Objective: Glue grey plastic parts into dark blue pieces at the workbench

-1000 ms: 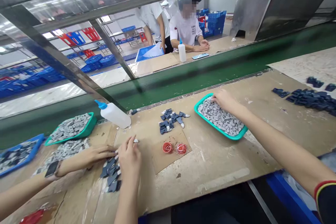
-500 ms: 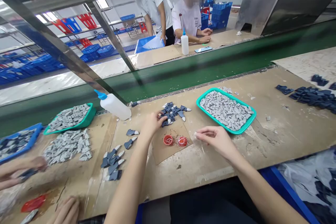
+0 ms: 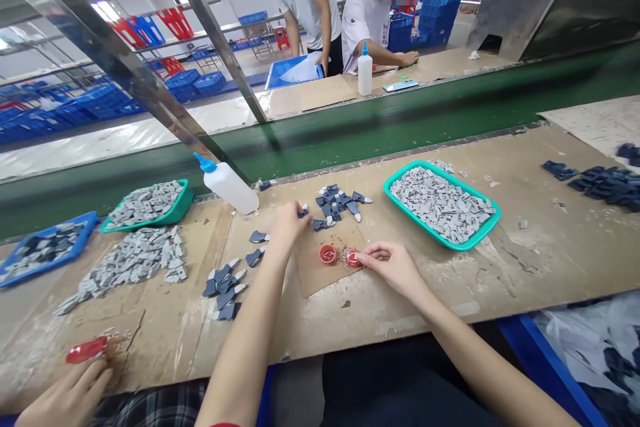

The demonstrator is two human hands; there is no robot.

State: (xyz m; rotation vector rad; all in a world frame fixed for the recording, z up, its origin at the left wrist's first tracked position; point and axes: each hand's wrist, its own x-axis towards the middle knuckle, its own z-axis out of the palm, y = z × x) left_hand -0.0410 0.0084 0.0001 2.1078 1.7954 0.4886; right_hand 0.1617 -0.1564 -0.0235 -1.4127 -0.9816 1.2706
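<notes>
My left hand (image 3: 290, 227) pinches a dark blue plastic piece (image 3: 303, 212), just left of a loose pile of dark blue pieces with light grey tips (image 3: 336, 203). Thumb and fingers of my right hand (image 3: 393, 268) are closed at the right-hand red cap (image 3: 353, 257), which holds a glossy liquid. The small light-grey piece seen in these fingers a moment earlier is now mostly hidden at the cap. Beside it stands a second red cap (image 3: 328, 254), on a square of cardboard (image 3: 313, 278). Right of the caps, a green tray (image 3: 467, 245) holds many small light-grey pieces.
A white squeeze bottle (image 3: 231, 188) leans at the back left. Grey pieces (image 3: 135, 263) lie heaped near another green tray (image 3: 187, 203) and a blue tray (image 3: 93, 230). A co-worker's hand (image 3: 75, 390) rests at lower left. Behind runs a green conveyor belt (image 3: 325, 137).
My right hand has moved left to the right-hand red cap. My left hand has drawn a dark blue piece leftward from the pile. One of the co-worker's hands has left the view.
</notes>
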